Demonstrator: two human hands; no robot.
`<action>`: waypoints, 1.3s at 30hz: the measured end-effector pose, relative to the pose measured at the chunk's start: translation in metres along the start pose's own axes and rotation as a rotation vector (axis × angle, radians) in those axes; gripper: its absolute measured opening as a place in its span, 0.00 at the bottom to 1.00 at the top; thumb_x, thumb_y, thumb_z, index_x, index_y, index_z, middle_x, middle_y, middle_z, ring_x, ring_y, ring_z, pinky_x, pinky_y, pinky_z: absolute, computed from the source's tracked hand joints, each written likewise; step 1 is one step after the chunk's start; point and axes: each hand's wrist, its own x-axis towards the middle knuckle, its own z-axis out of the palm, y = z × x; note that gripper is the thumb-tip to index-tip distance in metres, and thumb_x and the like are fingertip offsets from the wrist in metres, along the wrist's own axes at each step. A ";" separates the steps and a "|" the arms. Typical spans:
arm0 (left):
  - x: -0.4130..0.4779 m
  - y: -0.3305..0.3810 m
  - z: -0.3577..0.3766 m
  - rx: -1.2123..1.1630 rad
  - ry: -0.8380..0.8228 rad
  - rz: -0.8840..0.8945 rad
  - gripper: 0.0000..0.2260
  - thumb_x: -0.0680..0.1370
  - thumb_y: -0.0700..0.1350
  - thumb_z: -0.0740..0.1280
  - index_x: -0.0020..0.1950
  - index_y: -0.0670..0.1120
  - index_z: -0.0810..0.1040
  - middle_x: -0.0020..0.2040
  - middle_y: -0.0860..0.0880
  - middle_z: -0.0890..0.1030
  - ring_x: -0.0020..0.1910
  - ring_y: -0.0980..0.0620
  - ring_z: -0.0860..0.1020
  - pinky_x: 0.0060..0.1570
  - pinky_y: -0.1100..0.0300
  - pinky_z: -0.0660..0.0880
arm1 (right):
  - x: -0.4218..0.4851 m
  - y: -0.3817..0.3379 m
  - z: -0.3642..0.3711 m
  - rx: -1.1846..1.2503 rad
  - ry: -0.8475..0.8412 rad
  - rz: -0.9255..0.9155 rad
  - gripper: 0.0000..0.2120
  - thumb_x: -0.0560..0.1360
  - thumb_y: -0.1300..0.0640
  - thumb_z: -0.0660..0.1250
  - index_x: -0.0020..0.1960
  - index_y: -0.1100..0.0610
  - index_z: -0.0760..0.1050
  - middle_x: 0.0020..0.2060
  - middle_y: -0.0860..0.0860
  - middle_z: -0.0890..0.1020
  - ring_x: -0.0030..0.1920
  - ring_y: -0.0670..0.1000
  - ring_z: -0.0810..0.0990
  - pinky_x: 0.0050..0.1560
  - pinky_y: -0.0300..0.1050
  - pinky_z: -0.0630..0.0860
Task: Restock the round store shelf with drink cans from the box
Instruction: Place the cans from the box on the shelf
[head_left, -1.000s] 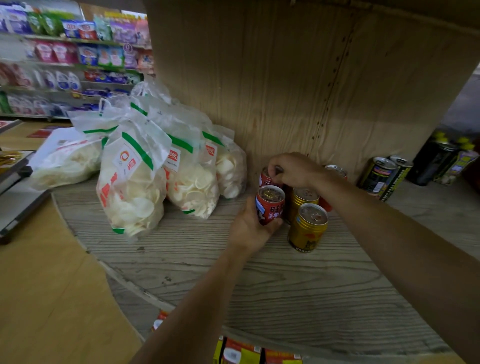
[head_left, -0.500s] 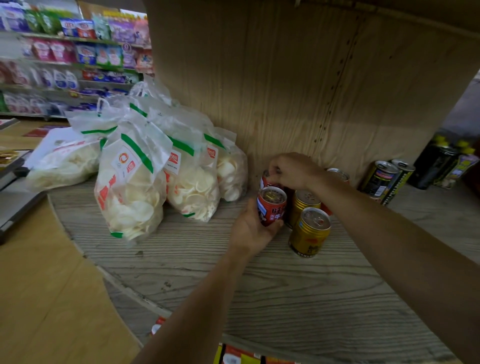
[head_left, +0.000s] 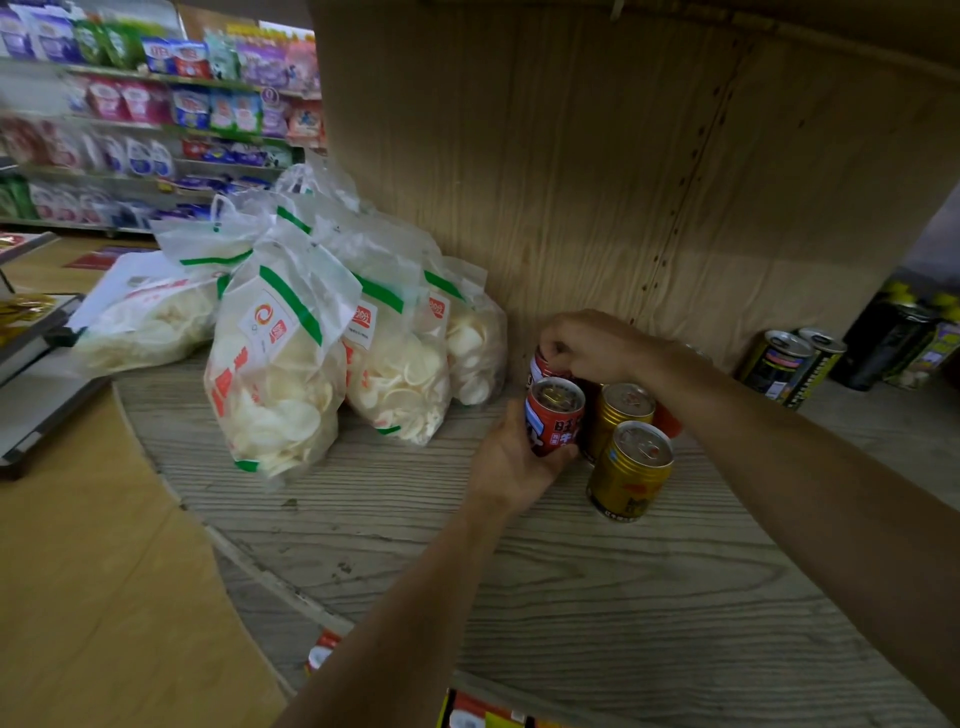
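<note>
Our left hand (head_left: 511, 462) curls around the front red can (head_left: 553, 415), upright on the round shelf (head_left: 519, 571). Our right hand (head_left: 587, 345) pinches the top of the rear red can (head_left: 542, 365). Two gold cans (head_left: 631, 470) stand just beside them.

"牛" on the red can (head_left: 553, 418)

You stand in a shop: stocked aisle shelves (head_left: 171, 111) far left, probably snacks, and bagged crackers (head_left: 280, 374) on the round shelf (head_left: 519, 571).
</note>
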 end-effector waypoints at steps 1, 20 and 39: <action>0.000 0.000 0.000 0.000 -0.001 -0.003 0.34 0.71 0.54 0.77 0.73 0.51 0.67 0.66 0.50 0.79 0.64 0.51 0.78 0.62 0.52 0.77 | 0.000 0.003 0.000 0.021 -0.002 -0.014 0.06 0.76 0.60 0.67 0.41 0.54 0.75 0.42 0.51 0.79 0.43 0.53 0.76 0.39 0.46 0.68; 0.015 -0.009 0.003 -0.015 -0.027 -0.009 0.38 0.71 0.55 0.78 0.76 0.53 0.64 0.68 0.51 0.78 0.66 0.50 0.76 0.65 0.51 0.75 | -0.002 0.005 -0.006 -0.023 0.048 0.016 0.02 0.76 0.52 0.69 0.45 0.49 0.79 0.45 0.46 0.81 0.47 0.50 0.78 0.45 0.47 0.73; 0.023 -0.017 0.008 -0.077 -0.018 0.019 0.42 0.64 0.66 0.75 0.73 0.51 0.69 0.66 0.52 0.77 0.64 0.54 0.76 0.65 0.50 0.76 | -0.034 0.010 -0.005 0.113 0.031 0.096 0.12 0.80 0.61 0.62 0.59 0.51 0.80 0.59 0.50 0.81 0.58 0.51 0.78 0.57 0.50 0.75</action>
